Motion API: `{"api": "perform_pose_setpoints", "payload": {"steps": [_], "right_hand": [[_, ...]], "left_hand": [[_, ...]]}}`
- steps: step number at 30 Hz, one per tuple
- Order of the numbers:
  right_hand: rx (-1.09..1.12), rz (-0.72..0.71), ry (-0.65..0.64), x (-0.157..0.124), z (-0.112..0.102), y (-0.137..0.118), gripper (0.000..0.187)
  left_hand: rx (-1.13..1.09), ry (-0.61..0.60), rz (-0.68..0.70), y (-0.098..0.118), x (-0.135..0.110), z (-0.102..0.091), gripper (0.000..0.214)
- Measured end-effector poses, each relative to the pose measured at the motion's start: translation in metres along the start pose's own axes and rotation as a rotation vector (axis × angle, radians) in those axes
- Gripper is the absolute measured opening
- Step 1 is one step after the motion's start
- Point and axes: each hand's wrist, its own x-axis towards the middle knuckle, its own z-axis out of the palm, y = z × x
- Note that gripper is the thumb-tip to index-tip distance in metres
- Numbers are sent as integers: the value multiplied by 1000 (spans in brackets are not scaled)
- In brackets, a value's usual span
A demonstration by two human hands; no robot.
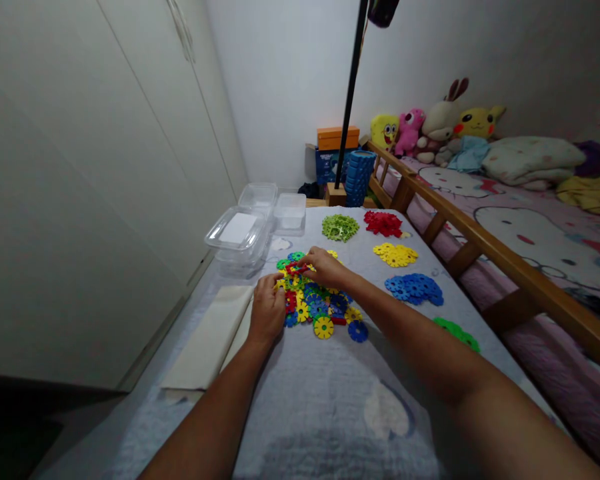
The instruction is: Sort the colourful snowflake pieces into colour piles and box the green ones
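Note:
A mixed heap of coloured plastic snowflake discs (318,307) lies on the grey cloth (330,393) in front of me. My left hand (267,309) rests at the heap's left edge, fingers curled onto the discs. My right hand (324,265) sits at the heap's far side and pinches a red disc (295,269) between thumb and fingers. Sorted piles lie beyond: light green (340,227), red (383,223), yellow (395,254), blue (414,289) and dark green (457,331).
Clear plastic boxes (240,237) and more of them (290,212) stand at the far left. A folded pale cloth (210,340) lies left of my left hand. A wooden bed rail (485,243) runs along the right, with plush toys (430,127) behind. A black pole (351,93) stands at the back.

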Motion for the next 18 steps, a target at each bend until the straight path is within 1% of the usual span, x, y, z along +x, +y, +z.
{"api": "perform_pose_setpoints", "payload": {"steps": [3,5,7,9,11,13,16,18], "right_hand": [[-35,17,-27,4,5,-7,23],[-24,30,-18,6,6,-8,21],[16,38,14,7,5,-4,21],[67,54,66,5,0,8,20],[118,95,129,2,-9,28,20],[172,165,206,-5,-21,57,19],[267,317,373,-19,-40,112,17],[310,456,506,-29,-52,150,17]], "left_hand": [[-12,10,-13,-1,1,1,31],[-16,9,-19,-2,1,1,31],[-15,2,-20,-3,1,1,31],[-13,-2,-20,-3,1,2,31],[-10,-4,-25,-3,1,2,31],[-5,-6,-32,-3,1,2,31],[3,-15,-32,-2,1,1,32],[6,-22,-25,-2,0,1,31]]}}
